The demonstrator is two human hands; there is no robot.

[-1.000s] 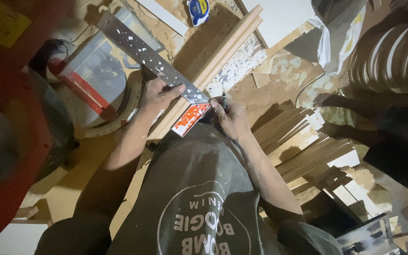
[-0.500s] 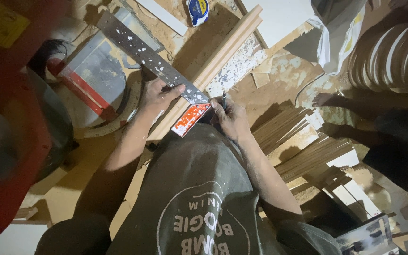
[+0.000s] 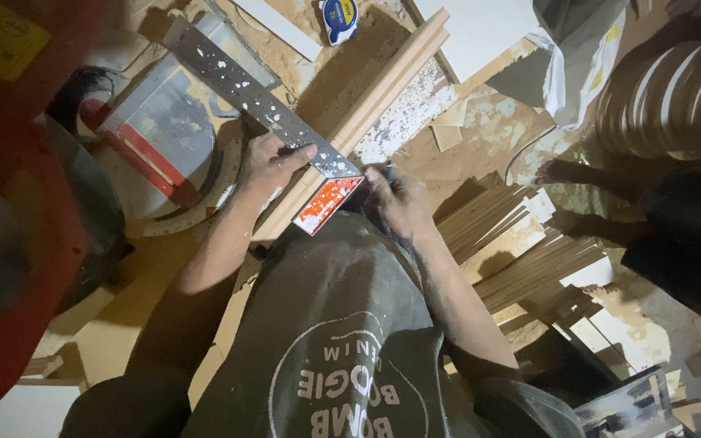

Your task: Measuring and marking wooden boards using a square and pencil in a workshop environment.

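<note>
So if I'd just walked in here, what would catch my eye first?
Probably the paint-spattered metal square with its orange handle, laid across a long wooden moulding at centre. The left hand presses it down while the right hand works a pencil at its corner. A bare foot of another person shows at right.

Both arms reach forward from the body and come close together at the hands. The left arm is bare and bends at the elbow. The left hand (image 3: 268, 166) lies palm down with the fingers spread a little and the thumb (image 3: 298, 154) pointing toward the other hand. It presses flat and grips nothing. The right arm is bare too and is dusted with pale specks. It runs up from the lower right. The right hand (image 3: 397, 199) is curled into a loose fist, knuckles up, and looks blurry. The two hands are near each other but do not touch.
</note>
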